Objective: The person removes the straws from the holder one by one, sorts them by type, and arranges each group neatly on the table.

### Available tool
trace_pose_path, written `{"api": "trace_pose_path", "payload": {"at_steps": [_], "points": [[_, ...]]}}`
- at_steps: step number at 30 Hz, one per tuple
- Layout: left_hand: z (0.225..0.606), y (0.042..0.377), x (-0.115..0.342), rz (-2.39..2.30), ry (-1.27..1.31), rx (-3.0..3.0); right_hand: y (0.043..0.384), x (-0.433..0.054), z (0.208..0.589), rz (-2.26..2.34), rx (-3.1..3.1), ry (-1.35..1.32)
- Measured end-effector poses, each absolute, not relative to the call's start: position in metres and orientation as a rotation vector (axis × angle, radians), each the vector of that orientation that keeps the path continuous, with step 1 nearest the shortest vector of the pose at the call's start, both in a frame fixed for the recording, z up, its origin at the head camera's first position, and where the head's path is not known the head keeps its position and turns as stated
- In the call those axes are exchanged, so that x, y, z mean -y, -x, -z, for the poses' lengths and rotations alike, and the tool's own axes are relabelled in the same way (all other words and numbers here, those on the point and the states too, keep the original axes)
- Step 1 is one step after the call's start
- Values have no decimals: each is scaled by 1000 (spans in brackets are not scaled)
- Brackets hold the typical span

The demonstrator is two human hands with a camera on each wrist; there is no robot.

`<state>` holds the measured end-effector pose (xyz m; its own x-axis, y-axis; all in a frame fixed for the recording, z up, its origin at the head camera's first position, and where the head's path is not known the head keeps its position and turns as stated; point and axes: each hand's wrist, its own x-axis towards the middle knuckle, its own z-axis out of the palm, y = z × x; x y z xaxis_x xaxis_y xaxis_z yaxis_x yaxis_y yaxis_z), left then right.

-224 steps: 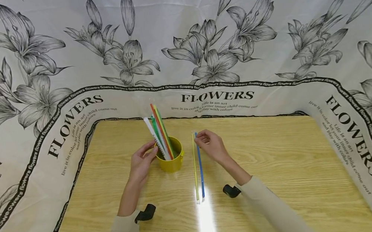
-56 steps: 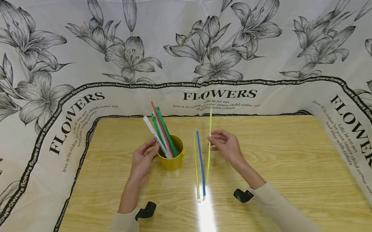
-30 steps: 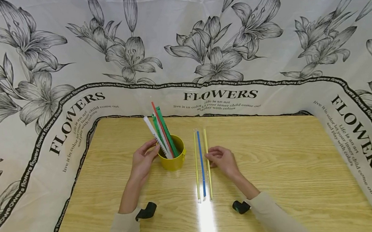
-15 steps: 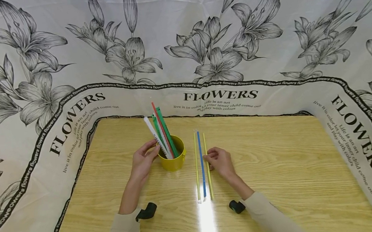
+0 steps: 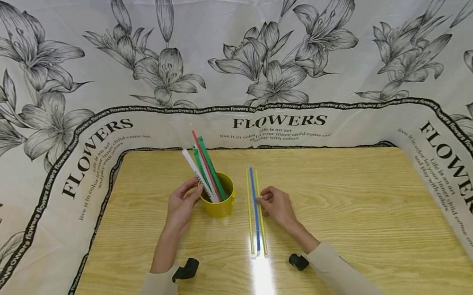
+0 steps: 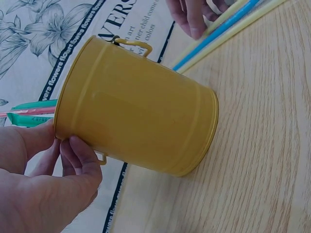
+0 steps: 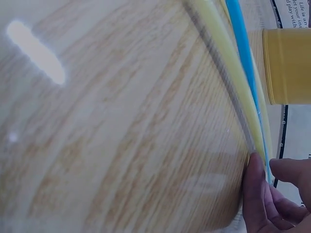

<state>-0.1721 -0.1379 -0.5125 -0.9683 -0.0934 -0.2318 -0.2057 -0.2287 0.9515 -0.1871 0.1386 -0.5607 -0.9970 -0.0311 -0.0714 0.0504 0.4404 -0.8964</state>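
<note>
My left hand (image 5: 180, 205) grips the rim of a small yellow bucket (image 5: 219, 210), thumb and fingers on either side of it in the left wrist view. In the bucket lean a white wrapped straw (image 5: 192, 163), a red straw (image 5: 201, 152) and green wrapped straws (image 5: 212, 168). To its right on the table, a yellow straw (image 5: 251, 227) and a blue straw (image 5: 256, 221) lie side by side. My right hand (image 5: 278, 206) pinches another yellow straw (image 5: 264, 237) beside the blue one, near the middle of its length. In the right wrist view, this yellow straw (image 7: 233, 77) runs into the fingertips.
The wooden table (image 5: 353, 202) reaches out on both sides of the hands. A white cloth (image 5: 278, 134) with printed flowers and lettering hangs along its back and sides. A bright light reflection (image 5: 264, 287) lies on the near tabletop.
A yellow straw came out of the bucket and was lowered to the table right of the blue straw. My right hand has since drawn it left, closer to the blue one. The left hand stays put.
</note>
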Motion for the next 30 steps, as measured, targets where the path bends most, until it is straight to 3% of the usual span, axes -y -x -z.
{"api": "trace_pose_path", "payload": {"at_steps": [12, 30], "points": [[512, 172, 136, -2388, 366, -1892, 194, -139, 550, 1503, -2768, 81], [509, 171, 138, -2375, 379, -1889, 210, -125, 502, 1628, -2734, 286]]}}
